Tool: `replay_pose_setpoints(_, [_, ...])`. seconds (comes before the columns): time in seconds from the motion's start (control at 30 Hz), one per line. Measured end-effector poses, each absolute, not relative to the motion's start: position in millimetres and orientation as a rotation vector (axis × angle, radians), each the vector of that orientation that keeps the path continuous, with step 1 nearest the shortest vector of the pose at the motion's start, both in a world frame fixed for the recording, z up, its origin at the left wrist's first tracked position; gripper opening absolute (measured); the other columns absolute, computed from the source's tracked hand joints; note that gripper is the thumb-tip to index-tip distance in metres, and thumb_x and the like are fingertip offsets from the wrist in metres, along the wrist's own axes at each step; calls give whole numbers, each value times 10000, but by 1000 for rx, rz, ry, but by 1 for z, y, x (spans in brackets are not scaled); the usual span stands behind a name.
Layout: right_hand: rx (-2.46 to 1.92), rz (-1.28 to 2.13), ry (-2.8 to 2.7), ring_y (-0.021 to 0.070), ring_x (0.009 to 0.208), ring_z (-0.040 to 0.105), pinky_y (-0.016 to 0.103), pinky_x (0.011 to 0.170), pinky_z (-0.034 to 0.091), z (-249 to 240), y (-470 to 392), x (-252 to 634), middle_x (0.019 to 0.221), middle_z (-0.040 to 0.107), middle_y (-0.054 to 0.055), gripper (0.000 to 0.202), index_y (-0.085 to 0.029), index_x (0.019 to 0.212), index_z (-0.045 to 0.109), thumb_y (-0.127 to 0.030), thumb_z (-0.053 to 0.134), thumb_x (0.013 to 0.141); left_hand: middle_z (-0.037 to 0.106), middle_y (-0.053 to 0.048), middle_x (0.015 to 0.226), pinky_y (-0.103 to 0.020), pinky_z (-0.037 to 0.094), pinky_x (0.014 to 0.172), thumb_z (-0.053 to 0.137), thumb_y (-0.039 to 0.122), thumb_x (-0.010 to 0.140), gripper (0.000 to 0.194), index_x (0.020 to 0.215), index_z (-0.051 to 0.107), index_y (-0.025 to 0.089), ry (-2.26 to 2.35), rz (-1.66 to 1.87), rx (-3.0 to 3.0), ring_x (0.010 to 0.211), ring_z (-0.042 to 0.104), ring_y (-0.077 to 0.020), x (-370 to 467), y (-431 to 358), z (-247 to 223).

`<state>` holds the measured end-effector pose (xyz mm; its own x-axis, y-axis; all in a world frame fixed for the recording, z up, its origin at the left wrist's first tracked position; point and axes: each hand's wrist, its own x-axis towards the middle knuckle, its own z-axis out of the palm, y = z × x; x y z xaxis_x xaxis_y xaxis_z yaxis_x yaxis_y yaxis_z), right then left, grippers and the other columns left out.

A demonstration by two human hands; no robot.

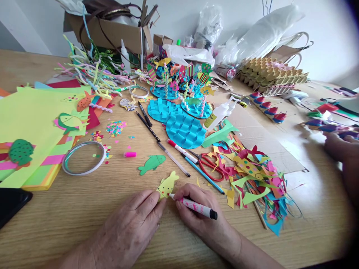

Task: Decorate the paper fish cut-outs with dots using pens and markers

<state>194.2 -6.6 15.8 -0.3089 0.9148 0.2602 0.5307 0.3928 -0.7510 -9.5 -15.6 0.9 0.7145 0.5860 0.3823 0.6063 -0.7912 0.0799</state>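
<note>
A small yellow paper fish (168,184) with dark and red dots lies on the wooden table, its head end under the fingers of my left hand (134,224). My left fingers are pressed together on it. My right hand (200,216) grips a white and pink marker (196,207) with a black end, its tip touching the fish. Just above is a green paper fish (152,164). A pink marker cap (129,154) rests to its left. Red-handled scissors (211,166) and a red and white marker (181,150) lie beyond my right hand.
Paper scraps (252,175) pile at right. Blue paper discs (185,130) and glue bottles (215,116) stand behind. At left are tape rolls (83,158) and coloured sheets (36,112). Another person's hand (343,153) reaches in at the right edge, near egg-carton pieces (269,108).
</note>
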Motion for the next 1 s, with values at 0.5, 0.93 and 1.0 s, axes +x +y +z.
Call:
replay_pose_setpoints(0.5, [-1244, 721, -1965, 103, 548, 573, 184, 540, 419, 16, -5, 194, 628, 613, -35, 131, -210, 756, 549, -110, 491, 819, 632, -86, 1084, -324, 500, 877, 293, 54, 957, 374, 1173, 595, 98, -1002, -595, -2859, 1017, 566, -217, -9, -16, 1])
replay_pose_setpoints(0.93, [-1218, 733, -1967, 95, 550, 572, 174, 539, 411, 16, -5, 194, 636, 616, -39, 134, -209, 760, 551, -98, 496, 811, 647, -71, 1059, -310, 505, 863, 266, 79, 984, 386, 1128, 623, 115, -996, -617, -2845, 987, 581, -205, -9, -16, 3])
replay_pose_setpoints(1.0, [-1227, 723, -1965, 96, 546, 572, 176, 534, 409, 16, -4, 194, 627, 612, -40, 135, -209, 755, 551, -99, 495, 811, 647, -73, 1057, -314, 502, 868, 267, 78, 984, 386, 1126, 625, 110, -991, -613, -2853, 990, 580, -207, -9, -16, 2])
